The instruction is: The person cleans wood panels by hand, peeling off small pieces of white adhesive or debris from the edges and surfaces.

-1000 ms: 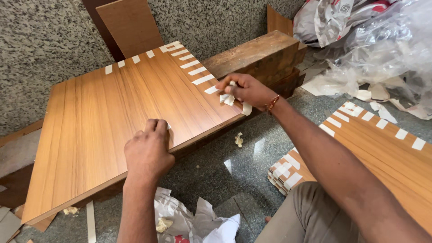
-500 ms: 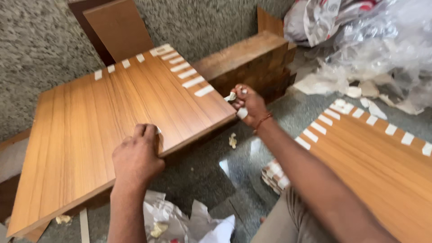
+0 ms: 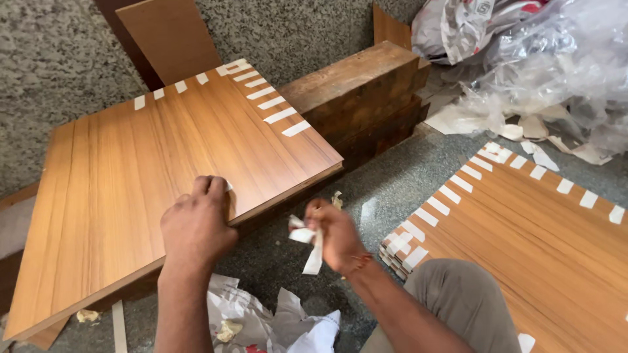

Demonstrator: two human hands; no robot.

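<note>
Right hand (image 3: 337, 236) is pinched shut on a crumpled strip of white tape (image 3: 309, 247), hanging loose off the board's near edge. Left hand (image 3: 196, 225) is spread flat, pressing the board (image 3: 150, 163) down at that edge. From the right hand, the remaining tape strips (image 3: 271, 104) sit around 11 o'clock, lined up along the board's right side, so the right hand is nearer.

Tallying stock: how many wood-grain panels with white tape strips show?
2: the left panel under the left hand, the right panel beside the knee; more may lie beneath it.
</note>
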